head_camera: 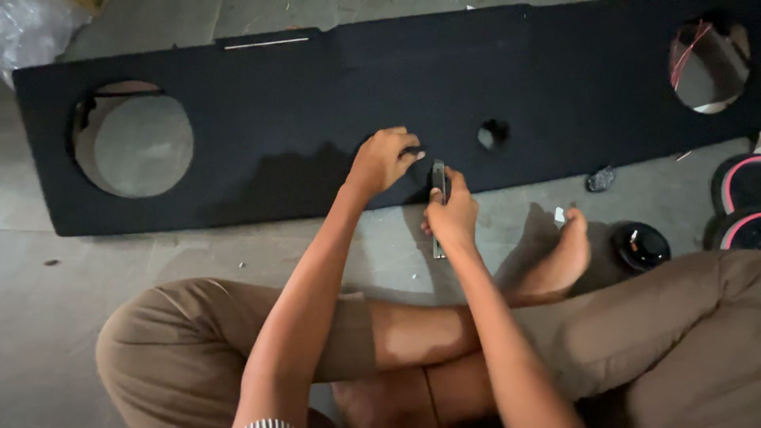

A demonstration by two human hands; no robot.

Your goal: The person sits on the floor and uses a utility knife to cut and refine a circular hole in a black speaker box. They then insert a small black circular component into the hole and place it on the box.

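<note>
A long black felt-covered panel (317, 103) lies flat on the concrete floor, with a large round hole (135, 139) at its left, another large hole (708, 65) at its right and a small hole (493, 133) near the middle. My left hand (382, 158) presses on the panel near its front edge, fingers curled. My right hand (452, 215) grips a slim metal cutting tool (438, 181) upright at the panel's front edge, just right of the left hand.
I sit cross-legged in brown trousers, a bare foot (564, 257) beside the right hand. A round black speaker part (640, 246) and black-and-pink rings (739, 202) lie at the right. A black scrap (600, 179) lies by the panel. Clear plastic (32, 28) sits top left.
</note>
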